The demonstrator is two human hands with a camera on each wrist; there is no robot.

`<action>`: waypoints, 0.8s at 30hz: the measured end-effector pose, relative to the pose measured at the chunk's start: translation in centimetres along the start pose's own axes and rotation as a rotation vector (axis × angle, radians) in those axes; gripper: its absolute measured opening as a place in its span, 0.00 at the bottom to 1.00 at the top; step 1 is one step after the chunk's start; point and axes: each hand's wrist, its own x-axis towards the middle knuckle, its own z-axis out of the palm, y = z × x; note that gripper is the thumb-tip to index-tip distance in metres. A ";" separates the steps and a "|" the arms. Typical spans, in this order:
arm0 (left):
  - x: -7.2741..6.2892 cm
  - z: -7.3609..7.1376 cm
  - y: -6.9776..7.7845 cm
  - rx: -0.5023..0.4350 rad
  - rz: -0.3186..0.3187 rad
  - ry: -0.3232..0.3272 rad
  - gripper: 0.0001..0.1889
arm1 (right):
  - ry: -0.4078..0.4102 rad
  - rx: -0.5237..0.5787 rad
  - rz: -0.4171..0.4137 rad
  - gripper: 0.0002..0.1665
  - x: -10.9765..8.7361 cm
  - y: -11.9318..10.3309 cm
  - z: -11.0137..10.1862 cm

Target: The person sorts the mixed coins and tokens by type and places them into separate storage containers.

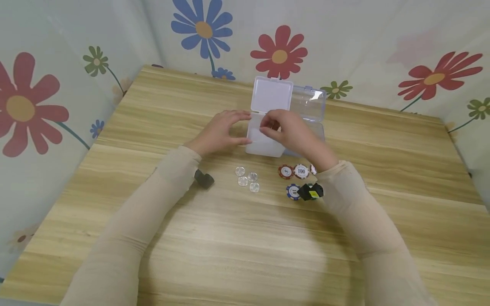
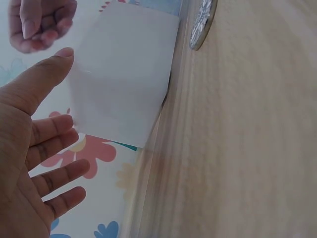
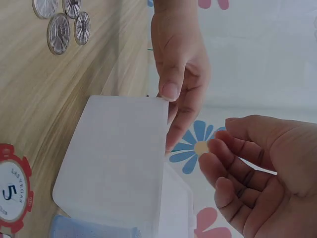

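While left fingers (image 2: 64, 177) spread against the white box (image 3: 109, 158), right fingers (image 3: 213, 166) curl loosely, empty.

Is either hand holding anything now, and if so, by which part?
No hold shows: the right hand is loosely curled with nothing visible in it, and the left hand only touches the side of the white box.

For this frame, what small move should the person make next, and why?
Probably the right hand should reach down for one of the four round, silver-coloured coins: it hovers over the open, translucent white plastic box with nothing visible in its grasp, the coins lie nearby outside that box, and the left hand is at the box's side, likely able to steady it.
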 end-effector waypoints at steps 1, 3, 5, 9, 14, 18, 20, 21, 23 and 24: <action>0.0 0.0 0.0 0.002 0.000 -0.001 0.36 | 0.010 0.003 -0.001 0.10 -0.3 -0.1 0.0; 0.0 0.0 0.0 0.000 0.001 -0.004 0.36 | 0.024 0.006 -0.012 0.09 -1.0 -0.2 0.0; 0.0 0.0 0.0 0.000 0.003 -0.003 0.36 | 0.028 0.009 -0.025 0.09 -1.7 -0.3 0.1; 0.0 0.0 0.0 -0.005 0.002 0.001 0.36 | 0.014 0.011 -0.076 0.08 -2.8 -0.2 0.6; -0.1 0.0 0.0 -0.004 -0.002 0.002 0.36 | -0.015 0.015 -0.100 0.07 -3.9 0.1 1.6; -0.1 0.0 -0.1 -0.002 -0.002 -0.001 0.36 | -0.037 0.026 -0.097 0.07 -4.5 0.3 2.3; -0.1 0.0 0.0 -0.005 -0.002 -0.002 0.36 | -0.050 0.038 -0.095 0.08 -4.7 0.3 2.7; -0.1 0.0 0.0 -0.006 -0.004 -0.002 0.36 | -0.055 0.042 -0.094 0.08 -4.8 0.3 2.9; -0.1 0.0 0.0 -0.004 -0.005 -0.001 0.36 | -0.063 0.046 -0.090 0.09 -4.9 0.4 3.3; -0.1 0.0 0.0 -0.004 -0.006 -0.001 0.36 | -0.063 0.042 -0.090 0.09 -5.0 0.4 3.5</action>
